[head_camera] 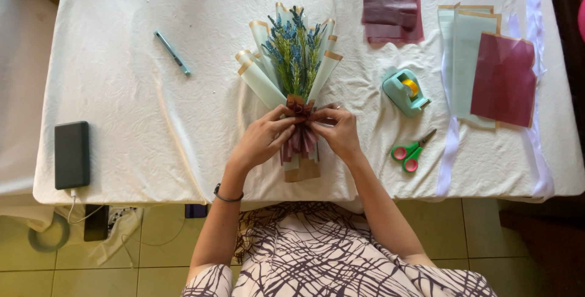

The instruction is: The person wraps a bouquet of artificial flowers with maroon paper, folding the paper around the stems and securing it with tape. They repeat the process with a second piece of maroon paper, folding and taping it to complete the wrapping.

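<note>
Both hands pinch the maroon ribbon band at the bouquet's neck, mid-table.
Left hand (263, 138) and right hand (337, 131) grip dark maroon paper ribbon (299, 109) on pale-green wrapped lavender bouquet (292, 59); tying step, next needs a firm cinch.

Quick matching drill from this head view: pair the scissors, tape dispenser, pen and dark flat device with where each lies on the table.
Things:
1. scissors
2. tape dispenser
3. pen
4. dark flat device

Places:
A. far left, near the table's front edge, with a cable attached
B. upper left of the bouquet
C. right of the bouquet, beside the pale green sheets
D. right of the right hand, near the front edge

Pairs: 1-D, 2-C, 3-B, 4-A
</note>
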